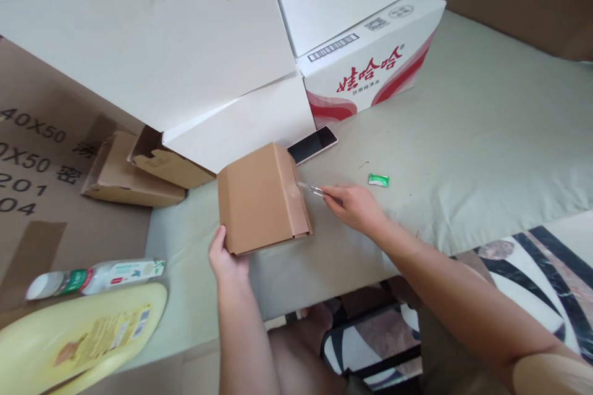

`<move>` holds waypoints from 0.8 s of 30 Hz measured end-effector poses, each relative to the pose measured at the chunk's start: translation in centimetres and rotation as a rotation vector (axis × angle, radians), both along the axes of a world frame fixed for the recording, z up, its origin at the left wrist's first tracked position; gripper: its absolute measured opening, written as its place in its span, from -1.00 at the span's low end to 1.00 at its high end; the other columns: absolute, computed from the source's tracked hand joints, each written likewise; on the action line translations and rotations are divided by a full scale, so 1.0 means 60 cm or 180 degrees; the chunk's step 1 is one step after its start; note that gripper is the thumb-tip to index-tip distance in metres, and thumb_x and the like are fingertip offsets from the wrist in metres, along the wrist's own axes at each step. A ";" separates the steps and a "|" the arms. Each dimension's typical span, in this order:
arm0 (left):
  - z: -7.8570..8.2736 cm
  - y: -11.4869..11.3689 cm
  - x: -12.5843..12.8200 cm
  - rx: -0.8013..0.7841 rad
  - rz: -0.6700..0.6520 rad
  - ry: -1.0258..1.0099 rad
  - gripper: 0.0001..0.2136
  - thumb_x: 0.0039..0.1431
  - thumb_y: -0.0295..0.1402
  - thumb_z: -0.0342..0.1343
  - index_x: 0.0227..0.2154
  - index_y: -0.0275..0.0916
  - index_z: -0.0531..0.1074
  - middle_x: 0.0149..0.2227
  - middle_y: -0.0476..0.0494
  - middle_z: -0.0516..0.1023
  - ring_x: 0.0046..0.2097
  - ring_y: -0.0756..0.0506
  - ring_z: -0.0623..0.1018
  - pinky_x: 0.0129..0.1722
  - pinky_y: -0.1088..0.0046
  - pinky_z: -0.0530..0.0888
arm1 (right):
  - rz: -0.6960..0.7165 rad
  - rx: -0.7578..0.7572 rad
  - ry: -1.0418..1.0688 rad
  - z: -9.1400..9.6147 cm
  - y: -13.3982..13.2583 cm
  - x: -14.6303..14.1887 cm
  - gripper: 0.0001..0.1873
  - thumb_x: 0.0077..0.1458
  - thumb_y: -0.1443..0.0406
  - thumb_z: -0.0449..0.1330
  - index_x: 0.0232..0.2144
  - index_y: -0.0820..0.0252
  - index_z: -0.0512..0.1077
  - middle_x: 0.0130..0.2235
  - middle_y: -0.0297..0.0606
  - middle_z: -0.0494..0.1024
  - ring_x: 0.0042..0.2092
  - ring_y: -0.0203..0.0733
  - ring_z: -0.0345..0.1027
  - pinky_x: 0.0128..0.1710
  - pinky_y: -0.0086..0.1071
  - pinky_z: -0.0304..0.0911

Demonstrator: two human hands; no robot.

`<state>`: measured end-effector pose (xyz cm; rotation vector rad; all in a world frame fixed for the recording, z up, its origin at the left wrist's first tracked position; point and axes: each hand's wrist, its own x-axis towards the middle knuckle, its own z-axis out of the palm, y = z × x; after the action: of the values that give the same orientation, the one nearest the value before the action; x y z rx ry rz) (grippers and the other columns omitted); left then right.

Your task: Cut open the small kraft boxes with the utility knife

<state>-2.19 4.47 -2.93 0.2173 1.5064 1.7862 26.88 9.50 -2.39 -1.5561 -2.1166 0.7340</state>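
Note:
A small brown cardboard box is tilted on the cloth-covered surface, its taped side facing right. My left hand grips its lower left corner, thumb on the top face and the other fingers hidden beneath. In my right hand is a slim box cutter, pinched between thumb and fingers. The blade points left and its tip meets, or lies very near, the clear tape on the box's side. Behind the box lies a phone, screen up. A small green wrapped packet rests beyond my right hand.
White cartons and a red-and-white water carton stand along the back. Smaller brown boxes sit at the left. A plastic bottle and a large yellow bottle are at the near left. The surface's front edge runs below my hands.

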 end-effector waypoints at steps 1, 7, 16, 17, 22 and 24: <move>-0.005 -0.001 -0.003 0.0044 -0.0019 0.0102 -0.81 -0.03 -0.28 0.24 -0.34 -0.24 0.51 -0.35 -0.03 0.61 -0.34 -0.06 0.56 -0.37 0.43 0.46 | 0.0023 -0.0001 -0.0057 0.001 0.000 0.000 -0.59 0.31 0.15 -0.04 0.01 -0.01 0.55 -0.30 -0.24 0.58 -0.34 -0.19 0.38 -0.42 -0.37 -0.06; -0.016 -0.001 -0.001 0.0083 -0.0060 0.0490 -0.79 -0.06 -0.23 0.27 -0.40 -0.24 0.46 -0.41 0.00 0.54 -0.38 -0.04 0.51 -0.37 0.46 0.39 | 0.0065 -0.0169 -0.0385 0.004 0.001 -0.002 -0.60 0.33 0.13 -0.03 0.03 -0.03 0.53 -0.27 -0.25 0.58 -0.34 -0.20 0.36 -0.44 -0.36 -0.13; 0.013 0.005 0.026 -0.0010 0.0052 0.0426 -0.76 -0.19 -0.25 0.31 -0.52 -0.25 0.39 -0.49 0.04 0.45 -0.43 0.00 0.41 -0.45 0.49 0.29 | -0.0201 -0.0331 -0.0518 0.003 0.001 -0.012 -0.59 0.35 0.09 -0.04 0.07 -0.11 0.50 -0.19 -0.28 0.60 -0.28 -0.18 0.40 -0.45 -0.34 -0.14; 0.014 0.005 0.027 -0.0023 0.0056 0.0405 -0.76 -0.20 -0.25 0.31 -0.52 -0.24 0.39 -0.49 0.05 0.44 -0.43 0.00 0.41 -0.46 0.50 0.29 | -0.0213 -0.0342 -0.0523 0.003 0.000 -0.012 -0.59 0.35 0.09 -0.04 0.07 -0.12 0.50 -0.18 -0.28 0.60 -0.28 -0.17 0.40 -0.45 -0.34 -0.13; 0.015 0.004 0.027 -0.0070 0.0050 0.0337 -0.75 -0.23 -0.26 0.32 -0.52 -0.25 0.39 -0.50 0.05 0.44 -0.44 0.01 0.41 -0.49 0.50 0.29 | -0.0267 -0.0346 -0.0594 0.007 -0.002 -0.014 -0.58 0.35 0.10 -0.06 0.08 -0.11 0.49 -0.20 -0.27 0.60 -0.27 -0.16 0.41 -0.45 -0.34 -0.14; 0.015 0.004 0.027 -0.0064 0.0036 0.0343 -0.73 -0.25 -0.25 0.33 -0.53 -0.25 0.39 -0.50 0.05 0.44 -0.45 0.01 0.42 -0.49 0.50 0.30 | -0.0280 -0.0363 -0.0603 0.009 -0.003 -0.014 -0.59 0.35 0.10 -0.06 0.08 -0.12 0.49 -0.19 -0.28 0.60 -0.26 -0.16 0.41 -0.45 -0.34 -0.13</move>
<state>-0.59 4.71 -2.04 0.2996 1.6032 1.7921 26.02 9.33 -1.86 -1.8324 -2.1547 0.7131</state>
